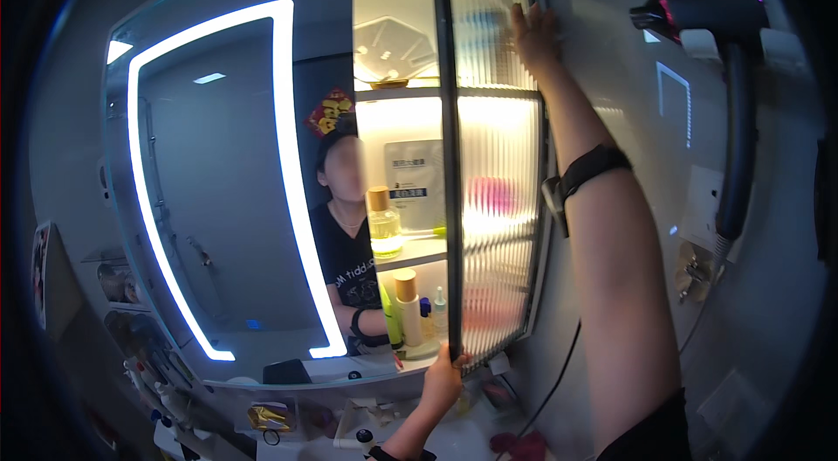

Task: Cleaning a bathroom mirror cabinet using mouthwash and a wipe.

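Observation:
A ribbed glass cabinet door point(497, 212) with a black frame stands partly open in front of lit shelves. My left hand point(444, 376) grips the lower corner of its frame. Raised high, my right hand point(538, 35) rests with spread fingers at the door's upper right edge. Through the gap show a clear glass bottle with a wooden cap point(384, 225), a grey-white pouch point(416, 183), a white bottle with a wooden cap point(407, 307), a green tube point(391, 317) and a clear faceted container point(393, 52). Pink items look blurred behind the ribbed glass.
Left of the shelves is a mirror point(209, 199) with a light strip, reflecting a person. A black hair dryer point(727, 16) hangs in a wall holder at right, its cord running down. Below the cabinet, a clear box with a gold packet point(270, 417) and several toiletries stand on the counter.

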{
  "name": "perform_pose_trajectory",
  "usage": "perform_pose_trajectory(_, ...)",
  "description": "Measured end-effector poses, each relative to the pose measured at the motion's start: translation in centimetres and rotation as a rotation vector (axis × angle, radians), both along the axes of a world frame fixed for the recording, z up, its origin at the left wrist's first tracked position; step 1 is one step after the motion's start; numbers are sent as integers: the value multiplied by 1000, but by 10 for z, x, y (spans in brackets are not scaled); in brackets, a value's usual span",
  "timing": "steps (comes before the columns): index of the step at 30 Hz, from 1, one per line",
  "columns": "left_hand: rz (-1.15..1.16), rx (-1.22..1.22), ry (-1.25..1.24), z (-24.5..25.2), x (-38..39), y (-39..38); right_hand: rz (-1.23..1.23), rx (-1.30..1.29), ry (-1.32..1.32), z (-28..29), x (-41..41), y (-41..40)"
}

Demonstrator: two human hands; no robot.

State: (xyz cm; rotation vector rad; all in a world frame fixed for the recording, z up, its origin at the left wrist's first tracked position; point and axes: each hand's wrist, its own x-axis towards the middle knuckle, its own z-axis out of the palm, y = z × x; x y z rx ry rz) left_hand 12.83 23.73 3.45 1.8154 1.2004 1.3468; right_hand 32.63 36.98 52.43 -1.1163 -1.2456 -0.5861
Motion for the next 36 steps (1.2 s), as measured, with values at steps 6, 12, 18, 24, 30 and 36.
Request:
perform_pose_trajectory(6, -4, 32, -11, 6, 5, -8, -9, -74, 73, -87, -8, 5)
perform_pose_trajectory(12, -6, 79, -34, 2, 0, -11, 53, -112, 204, -216, -33, -30)
perform_pose_trajectory(18, -8, 98, -41, 3, -3, -7, 104, -286, 291, -370, -43, -51)
perform_pose_trajectory(24, -15, 126, -48, 6, 4, -4, 160, -402, 484, -506, -40, -49)
perform_pose_trajectory(30, 12, 136, -39, 0, 3, 3, 243, -418, 641, -501, -48, -47)
perform_pose_trajectory(36, 79, 124, 31, -2, -6, 2, 306, -132, 219, -333, -65, -43)
